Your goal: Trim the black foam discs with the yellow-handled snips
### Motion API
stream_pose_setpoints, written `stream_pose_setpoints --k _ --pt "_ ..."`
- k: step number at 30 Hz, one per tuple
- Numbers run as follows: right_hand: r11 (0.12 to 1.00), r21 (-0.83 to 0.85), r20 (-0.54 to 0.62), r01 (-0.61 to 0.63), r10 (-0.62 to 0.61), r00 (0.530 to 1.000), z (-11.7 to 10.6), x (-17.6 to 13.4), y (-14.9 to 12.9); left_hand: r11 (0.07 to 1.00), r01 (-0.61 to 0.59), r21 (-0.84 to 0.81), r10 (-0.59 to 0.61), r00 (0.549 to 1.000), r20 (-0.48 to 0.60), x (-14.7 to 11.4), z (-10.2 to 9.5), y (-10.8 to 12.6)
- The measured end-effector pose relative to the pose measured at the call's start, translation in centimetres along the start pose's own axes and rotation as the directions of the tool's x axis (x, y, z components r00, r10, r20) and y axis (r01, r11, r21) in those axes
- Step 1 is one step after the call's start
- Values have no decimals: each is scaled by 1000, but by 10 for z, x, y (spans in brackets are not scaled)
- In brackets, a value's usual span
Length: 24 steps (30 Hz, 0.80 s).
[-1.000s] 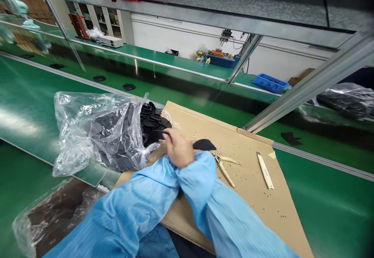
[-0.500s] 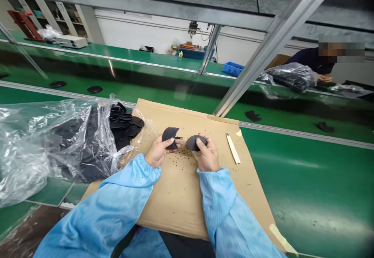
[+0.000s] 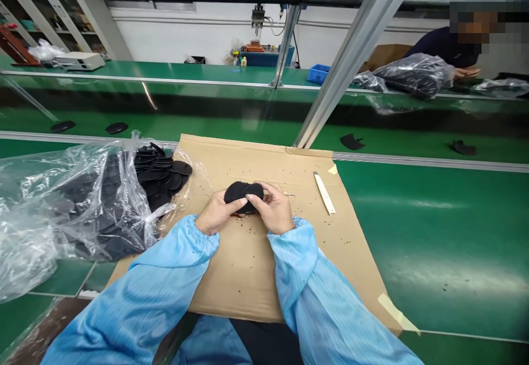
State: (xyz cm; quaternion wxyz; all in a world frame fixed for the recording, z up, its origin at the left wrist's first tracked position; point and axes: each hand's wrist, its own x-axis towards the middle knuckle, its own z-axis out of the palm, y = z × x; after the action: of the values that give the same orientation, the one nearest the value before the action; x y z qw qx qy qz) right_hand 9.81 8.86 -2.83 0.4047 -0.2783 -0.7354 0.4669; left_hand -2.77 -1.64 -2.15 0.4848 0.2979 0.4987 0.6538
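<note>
Both hands meet over the cardboard sheet [image 3: 239,277], gripping thin black padded-looking pieces that overlap. My left hand [image 3: 215,212] has its thumb across the left black curved piece [image 3: 235,191], with fingers underneath. The right black curved piece [image 3: 255,190] is pinched by my right hand [image 3: 278,209], whose thumb presses near the overlap. How the two pieces fit together is hidden by the fingers. A slim light tip [image 3: 290,193] shows beside my right fingers; its kind is unclear. Small black crumbs lie around the hands.
A clear plastic bag [image 3: 37,216] spills a pile of black pieces [image 3: 159,172] on the left. To the right lies a white utility knife [image 3: 324,193]. A metal post [image 3: 343,56] slants up behind the cardboard. Black parts sit on the green belt [image 3: 231,119]; a person [image 3: 433,45] works across.
My hands have come together, so the black pieces that were apart now overlap. The right piece has turned over or tilted. The camera view has shifted slightly.
</note>
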Motion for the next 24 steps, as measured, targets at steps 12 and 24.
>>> stream_pose_setpoints --k 12,24 --pt "984 -114 11 139 -139 990 0 -5 -13 998 -43 -40 40 997 -69 2 2 0" --pt "976 -142 19 165 -164 986 2 -6 -10 996 -57 -69 58 998 14 1 0 0"
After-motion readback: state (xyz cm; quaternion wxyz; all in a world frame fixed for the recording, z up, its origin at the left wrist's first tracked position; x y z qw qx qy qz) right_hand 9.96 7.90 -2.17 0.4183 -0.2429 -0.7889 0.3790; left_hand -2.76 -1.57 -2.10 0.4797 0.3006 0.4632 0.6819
